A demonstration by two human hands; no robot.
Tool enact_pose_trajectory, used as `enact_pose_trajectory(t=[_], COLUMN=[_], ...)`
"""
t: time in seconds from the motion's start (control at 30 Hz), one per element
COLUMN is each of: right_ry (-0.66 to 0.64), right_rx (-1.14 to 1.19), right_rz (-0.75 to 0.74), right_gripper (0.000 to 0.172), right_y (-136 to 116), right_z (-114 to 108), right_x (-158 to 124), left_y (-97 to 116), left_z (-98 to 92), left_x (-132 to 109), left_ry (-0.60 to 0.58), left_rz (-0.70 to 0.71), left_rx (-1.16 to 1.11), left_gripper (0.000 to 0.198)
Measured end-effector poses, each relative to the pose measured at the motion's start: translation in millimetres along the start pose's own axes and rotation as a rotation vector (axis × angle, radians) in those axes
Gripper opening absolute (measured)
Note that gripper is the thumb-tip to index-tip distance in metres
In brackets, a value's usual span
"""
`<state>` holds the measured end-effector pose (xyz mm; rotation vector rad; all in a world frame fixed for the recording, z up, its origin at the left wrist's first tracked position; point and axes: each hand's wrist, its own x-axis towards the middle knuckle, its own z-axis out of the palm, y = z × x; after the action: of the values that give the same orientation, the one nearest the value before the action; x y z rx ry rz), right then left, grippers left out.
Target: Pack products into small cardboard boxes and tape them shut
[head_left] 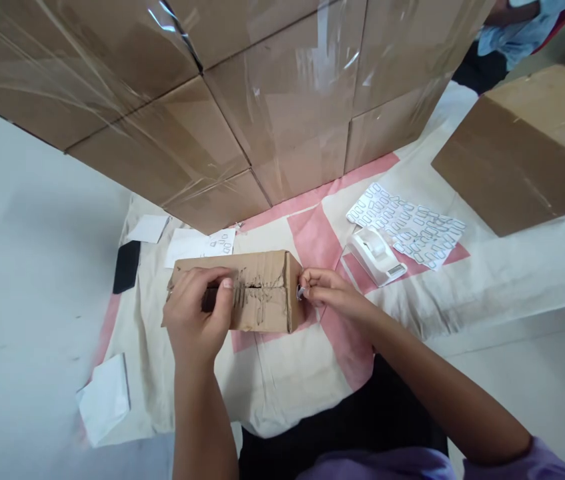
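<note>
A worn cardboard box (262, 308) lies on the cloth in front of me, with a rough seam and dark scuffs along its top. My left hand (197, 303) rests on the box's left part, thumb and fingers curled over the top around a dark gap. At the box's right end face, my right hand (325, 290) pinches a small whitish piece (301, 292) that looks like a sticker. Its fingers are close against the cardboard, and part of the piece is hidden. Right of the hands stands a white tape dispenser (376, 257).
Tape-wrapped cartons (282, 107) form a wall behind the box. Sheets printed with small outlined shapes (412, 223) lie beyond the dispenser. Another carton (517, 167) stands at right, near a person's sleeve (517, 33). A black phone-like slab (127, 267) and papers (149, 228) lie left.
</note>
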<state>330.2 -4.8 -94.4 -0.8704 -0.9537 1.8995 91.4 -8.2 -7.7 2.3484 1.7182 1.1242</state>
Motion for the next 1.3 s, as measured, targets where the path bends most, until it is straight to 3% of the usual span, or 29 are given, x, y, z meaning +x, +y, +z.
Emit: enact_pose_trajectory(t=[0.23,0.47,0.57,0.73,1.1,1.3], right_ry=[0.022,0.083,0.093,-0.018,0.067,0.114], right_rx=[-0.027,-0.111,-0.129,-0.216,-0.18,-0.234], right_rz=[-0.016,-0.111,-0.176,-0.241,-0.222,-0.272], right_gripper=[0.032,0.038,0.064,0.075,0.061,0.074], right_y=[9.8,19.4,26.0,35.3,35.6,42.0], right_z=[0.3,-3.2,-6.7,-14.1,-9.2,-7.6], right_x=[2.8,4.8,6.3,9.8,12.7,13.5], left_y=[2.4,7.4,8.0,7.1,3.5,-1.5], left_z=[0.6,-0.1,-2.0,-3.8,-0.3,-1.4], left_x=[-0.2,4.4,2.6,-4.4,4.6,2.0], left_ry=[-0.006,-0.112,-0.135,-0.103,-0.122,-0.124], left_rz=[0.022,-0.042,-0.08,-0.106,-0.162,-0.191], left_rx=[-0.005,0.041,0.037,0.049,-0.02,-0.066], left_gripper=[0.009,0.012,0.012,0.013,0.022,0.025])
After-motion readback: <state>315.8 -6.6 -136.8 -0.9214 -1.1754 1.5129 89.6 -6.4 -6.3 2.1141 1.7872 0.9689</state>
